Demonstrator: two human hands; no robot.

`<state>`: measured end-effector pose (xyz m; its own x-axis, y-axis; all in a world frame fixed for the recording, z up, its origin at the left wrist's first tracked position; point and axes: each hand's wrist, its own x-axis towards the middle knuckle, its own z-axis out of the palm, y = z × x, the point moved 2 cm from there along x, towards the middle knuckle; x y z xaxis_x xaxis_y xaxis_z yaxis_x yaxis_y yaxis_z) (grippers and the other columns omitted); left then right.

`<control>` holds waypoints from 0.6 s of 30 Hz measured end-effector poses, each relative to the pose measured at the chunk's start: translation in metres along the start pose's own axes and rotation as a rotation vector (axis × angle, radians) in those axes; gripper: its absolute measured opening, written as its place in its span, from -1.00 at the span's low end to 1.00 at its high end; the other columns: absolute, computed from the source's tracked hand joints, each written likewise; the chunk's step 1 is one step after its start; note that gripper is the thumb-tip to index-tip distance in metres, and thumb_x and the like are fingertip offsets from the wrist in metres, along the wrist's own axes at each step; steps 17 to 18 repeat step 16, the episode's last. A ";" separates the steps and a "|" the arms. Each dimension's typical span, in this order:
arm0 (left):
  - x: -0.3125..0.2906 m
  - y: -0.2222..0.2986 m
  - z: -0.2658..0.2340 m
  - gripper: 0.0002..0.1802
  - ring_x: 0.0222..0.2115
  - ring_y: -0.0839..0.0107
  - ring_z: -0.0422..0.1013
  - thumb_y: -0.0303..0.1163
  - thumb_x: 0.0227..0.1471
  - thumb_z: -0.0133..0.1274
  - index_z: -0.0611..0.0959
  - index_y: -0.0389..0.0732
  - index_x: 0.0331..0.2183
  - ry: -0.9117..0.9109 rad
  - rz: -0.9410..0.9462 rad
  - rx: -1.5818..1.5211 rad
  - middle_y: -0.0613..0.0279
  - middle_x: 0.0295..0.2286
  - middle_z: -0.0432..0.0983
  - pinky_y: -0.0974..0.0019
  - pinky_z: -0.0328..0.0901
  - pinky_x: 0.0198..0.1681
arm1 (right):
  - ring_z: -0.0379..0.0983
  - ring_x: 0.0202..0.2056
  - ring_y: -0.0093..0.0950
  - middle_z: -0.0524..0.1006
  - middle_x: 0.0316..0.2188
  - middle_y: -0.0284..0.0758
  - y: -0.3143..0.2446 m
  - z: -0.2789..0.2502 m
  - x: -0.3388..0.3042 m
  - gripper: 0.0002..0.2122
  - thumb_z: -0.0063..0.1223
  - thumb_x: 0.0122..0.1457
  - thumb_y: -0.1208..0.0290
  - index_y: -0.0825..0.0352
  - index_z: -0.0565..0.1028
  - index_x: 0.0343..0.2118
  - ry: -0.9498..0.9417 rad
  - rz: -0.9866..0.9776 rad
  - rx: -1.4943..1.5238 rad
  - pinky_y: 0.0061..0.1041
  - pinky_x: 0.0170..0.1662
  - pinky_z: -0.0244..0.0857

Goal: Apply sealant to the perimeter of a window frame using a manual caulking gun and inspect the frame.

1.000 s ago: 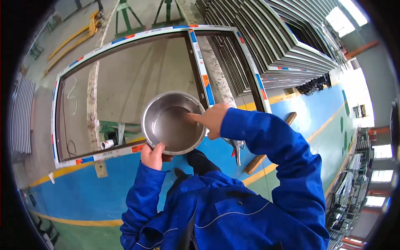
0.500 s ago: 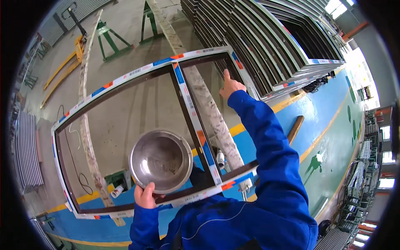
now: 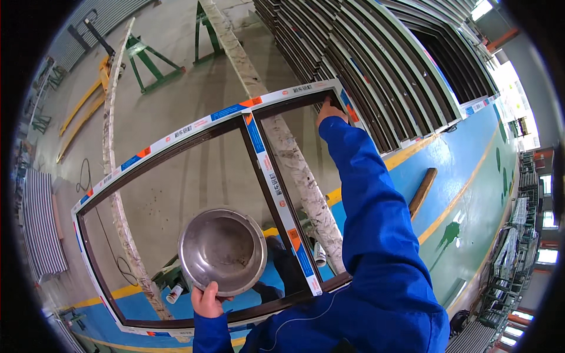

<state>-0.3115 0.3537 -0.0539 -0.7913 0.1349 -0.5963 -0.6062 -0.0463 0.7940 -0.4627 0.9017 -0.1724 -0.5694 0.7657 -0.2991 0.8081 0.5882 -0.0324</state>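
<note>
My left hand [image 3: 207, 302] grips the near rim of a round stainless steel bowl [image 3: 218, 250], thumb over the edge. Dark specks lie at the bottom of the bowl, too small to name. Beneath it a large rectangular window frame [image 3: 200, 125], dark inside with printed protective film on its faces, lies across two supports, divided by one crossbar. My right hand [image 3: 331, 112] reaches to the inner far right corner of the frame, index finger stretched out against it and the other fingers partly hidden. Nothing shows in that hand.
Two scuffed beams [image 3: 294, 159] run under the frame, with green trestles [image 3: 154, 65] at the far side. Many stacked frames [image 3: 376, 70] rise close on the right. A wooden block [image 3: 422, 193] lies on the blue floor; a yellow pallet jack [image 3: 88, 112] stands far left.
My right hand has moved from over the right-hand opening to the frame's far right corner, its finger now against it. The bowl, still in my left hand, sits slightly nearer to me.
</note>
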 end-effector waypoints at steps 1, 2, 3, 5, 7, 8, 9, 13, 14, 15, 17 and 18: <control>0.002 0.000 0.000 -0.57 -0.60 0.21 0.48 -0.42 0.00 -0.10 0.36 -0.34 -0.05 0.015 -0.009 0.001 -0.04 -0.38 0.53 0.28 0.36 -0.65 | 0.46 -0.05 -0.14 0.49 -0.07 -0.04 -0.003 0.000 0.001 -0.33 -0.20 0.17 0.30 0.28 -0.14 0.31 0.001 0.004 0.014 -0.18 0.00 0.33; 0.003 0.002 0.001 -0.57 -0.60 0.21 0.48 -0.42 0.00 -0.10 0.36 -0.34 -0.05 0.018 -0.011 0.006 -0.04 -0.38 0.53 0.28 0.36 -0.65 | 0.46 -0.05 -0.14 0.49 -0.07 -0.04 -0.006 0.000 0.002 -0.33 -0.20 0.17 0.30 0.28 -0.14 0.31 -0.004 0.005 0.016 -0.18 0.00 0.33; 0.003 0.004 0.003 -0.57 -0.60 0.21 0.48 -0.42 0.00 -0.09 0.36 -0.34 -0.05 0.012 -0.001 0.002 -0.04 -0.38 0.53 0.28 0.36 -0.65 | 0.45 -0.03 -0.14 0.47 -0.04 -0.04 -0.008 -0.001 0.003 -0.32 -0.19 0.17 0.29 0.30 -0.16 0.31 -0.029 0.017 0.036 -0.18 0.01 0.32; 0.006 0.005 0.008 -0.57 -0.60 0.21 0.48 -0.41 0.00 -0.09 0.36 -0.34 -0.05 0.002 0.010 -0.001 -0.05 -0.38 0.53 0.28 0.35 -0.65 | 0.43 -0.01 -0.13 0.46 -0.02 -0.03 -0.008 -0.002 0.007 -0.31 -0.19 0.17 0.29 0.32 -0.18 0.31 -0.051 0.033 0.056 -0.18 0.02 0.31; 0.008 0.004 0.010 -0.56 -0.60 0.21 0.48 -0.40 0.00 -0.08 0.36 -0.34 -0.05 0.005 0.003 -0.015 -0.04 -0.38 0.53 0.28 0.35 -0.65 | 0.43 0.00 -0.13 0.46 -0.02 -0.03 -0.006 -0.003 0.011 -0.27 -0.15 0.15 0.29 0.32 -0.22 0.31 -0.039 0.034 0.038 -0.20 0.04 0.30; 0.009 0.004 0.012 -0.56 -0.60 0.21 0.48 -0.40 0.00 -0.08 0.36 -0.34 -0.05 0.003 -0.001 -0.012 -0.04 -0.38 0.53 0.28 0.35 -0.65 | 0.43 0.00 -0.13 0.46 -0.02 -0.03 -0.005 -0.003 0.013 -0.27 -0.15 0.15 0.29 0.32 -0.22 0.31 -0.042 0.039 0.037 -0.20 0.04 0.30; 0.010 0.005 0.014 -0.59 -0.60 0.22 0.46 -0.44 0.00 -0.10 0.36 -0.34 -0.06 -0.003 -0.007 -0.023 -0.05 -0.39 0.51 0.28 0.35 -0.63 | 0.43 -0.01 -0.13 0.46 -0.02 -0.04 -0.003 -0.004 0.015 -0.24 -0.12 0.13 0.28 0.32 -0.24 0.31 -0.045 0.036 0.025 -0.20 0.05 0.30; 0.007 0.008 0.012 -0.59 -0.60 0.21 0.46 -0.47 0.00 -0.10 0.34 -0.36 -0.07 0.006 -0.014 -0.041 -0.07 -0.40 0.50 0.27 0.34 -0.62 | 0.50 -0.09 -0.18 0.50 -0.08 -0.05 -0.017 -0.013 -0.017 -0.20 0.00 0.06 0.29 0.38 -0.17 0.30 -0.009 -0.012 0.034 -0.25 0.01 0.34; 0.008 0.007 0.012 -0.59 -0.60 0.21 0.46 -0.47 0.00 -0.10 0.34 -0.36 -0.07 0.004 -0.014 -0.040 -0.07 -0.40 0.50 0.27 0.34 -0.62 | 0.50 -0.09 -0.18 0.50 -0.08 -0.05 -0.017 -0.013 -0.017 -0.20 0.00 0.06 0.29 0.38 -0.17 0.30 -0.008 -0.011 0.035 -0.25 0.01 0.34; 0.009 0.006 0.011 -0.58 -0.60 0.20 0.46 -0.46 0.00 -0.09 0.34 -0.35 -0.06 -0.003 -0.014 -0.042 -0.08 -0.39 0.50 0.26 0.35 -0.62 | 0.48 -0.06 -0.18 0.50 -0.06 -0.08 -0.017 -0.012 -0.018 -0.16 0.03 0.05 0.27 0.34 -0.21 0.30 -0.021 0.017 0.075 -0.25 0.04 0.32; 0.011 0.006 0.009 -0.57 -0.60 0.20 0.46 -0.45 -0.01 -0.09 0.33 -0.35 -0.06 -0.013 -0.018 -0.041 -0.09 -0.39 0.51 0.25 0.35 -0.62 | 0.47 -0.03 -0.19 0.50 -0.05 -0.11 -0.014 -0.009 -0.019 -0.12 0.07 0.03 0.26 0.30 -0.25 0.31 -0.038 0.051 0.115 -0.25 0.07 0.30; 0.011 0.006 0.009 -0.57 -0.60 0.20 0.46 -0.45 -0.01 -0.09 0.33 -0.35 -0.06 -0.013 -0.018 -0.041 -0.09 -0.39 0.51 0.25 0.35 -0.62 | 0.47 -0.03 -0.19 0.50 -0.05 -0.11 -0.014 -0.009 -0.019 -0.12 0.07 0.03 0.26 0.30 -0.25 0.31 -0.038 0.051 0.115 -0.25 0.07 0.30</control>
